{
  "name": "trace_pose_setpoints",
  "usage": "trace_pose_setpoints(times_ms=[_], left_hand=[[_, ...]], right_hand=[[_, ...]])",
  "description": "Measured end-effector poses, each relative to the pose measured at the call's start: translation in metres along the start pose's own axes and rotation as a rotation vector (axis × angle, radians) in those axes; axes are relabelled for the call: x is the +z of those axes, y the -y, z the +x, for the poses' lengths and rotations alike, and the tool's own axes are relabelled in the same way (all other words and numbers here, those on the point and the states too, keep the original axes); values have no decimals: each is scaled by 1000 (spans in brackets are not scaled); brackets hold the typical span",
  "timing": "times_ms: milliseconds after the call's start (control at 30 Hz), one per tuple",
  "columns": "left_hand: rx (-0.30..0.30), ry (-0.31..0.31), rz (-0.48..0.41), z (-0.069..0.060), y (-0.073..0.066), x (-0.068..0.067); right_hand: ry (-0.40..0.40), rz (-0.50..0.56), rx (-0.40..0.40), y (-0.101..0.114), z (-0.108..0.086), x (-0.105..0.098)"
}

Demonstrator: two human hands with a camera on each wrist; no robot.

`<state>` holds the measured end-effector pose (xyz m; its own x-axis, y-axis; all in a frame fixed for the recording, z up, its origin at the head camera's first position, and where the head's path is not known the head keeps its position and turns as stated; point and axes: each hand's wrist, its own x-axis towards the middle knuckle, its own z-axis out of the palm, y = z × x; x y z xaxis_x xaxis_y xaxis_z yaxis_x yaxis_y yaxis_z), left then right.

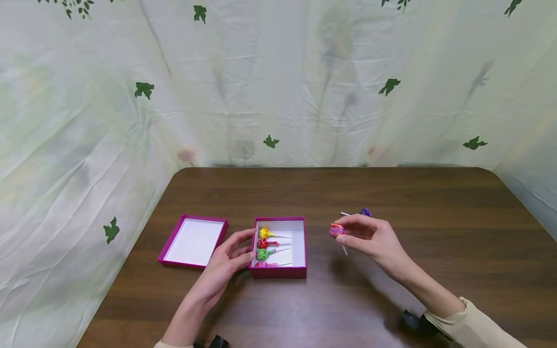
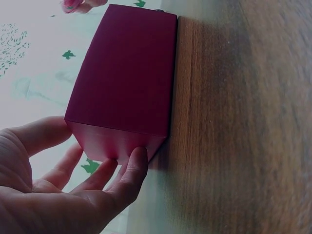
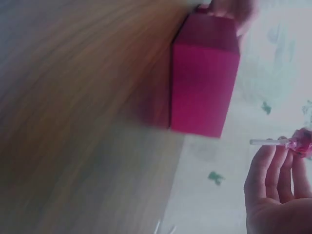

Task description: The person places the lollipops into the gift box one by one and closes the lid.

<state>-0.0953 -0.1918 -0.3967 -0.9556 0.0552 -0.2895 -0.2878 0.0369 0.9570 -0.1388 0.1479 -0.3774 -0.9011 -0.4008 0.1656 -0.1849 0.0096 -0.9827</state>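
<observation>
A magenta box [image 1: 278,273] with a white inside stands on the table, holding several lollipops in a column: yellow [image 1: 264,233], red [image 1: 262,243], green [image 1: 263,254] and pink [image 1: 262,264]. My left hand [image 1: 226,261] grips its left wall, thumb at the top rim and fingers against the outer side. Right of the box, my right hand [image 1: 378,239] pinches a pink-and-red wrapped lollipop [image 1: 336,230] above the table, its white stick pointing down. Just behind that hand lies a purple-blue lollipop [image 1: 366,211], partly hidden.
The box's lid [image 1: 197,241] lies inside up to the left of the box, near the left forearm. A brown wooden table [image 1: 457,232] bears everything. A pale curtain [image 1: 278,87] with green leaf shapes hangs behind it. White sticks [image 3: 158,226] show low in the right wrist view.
</observation>
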Motion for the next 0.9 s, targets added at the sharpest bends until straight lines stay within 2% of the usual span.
trace_pose_setpoints(times_ms=[133,333,700,900], left_hand=[[0,0,-1,0,0,0],[9,5,1,0,1,-1],[-3,-5,-1,0,1,0],[4,-7,7,1,2,0]], right_hand=[[15,85,17,3,6,12],[37,159,6,4,16,29],[50,182,-43,3,38,62],[51,110,-25,-2,54,80]])
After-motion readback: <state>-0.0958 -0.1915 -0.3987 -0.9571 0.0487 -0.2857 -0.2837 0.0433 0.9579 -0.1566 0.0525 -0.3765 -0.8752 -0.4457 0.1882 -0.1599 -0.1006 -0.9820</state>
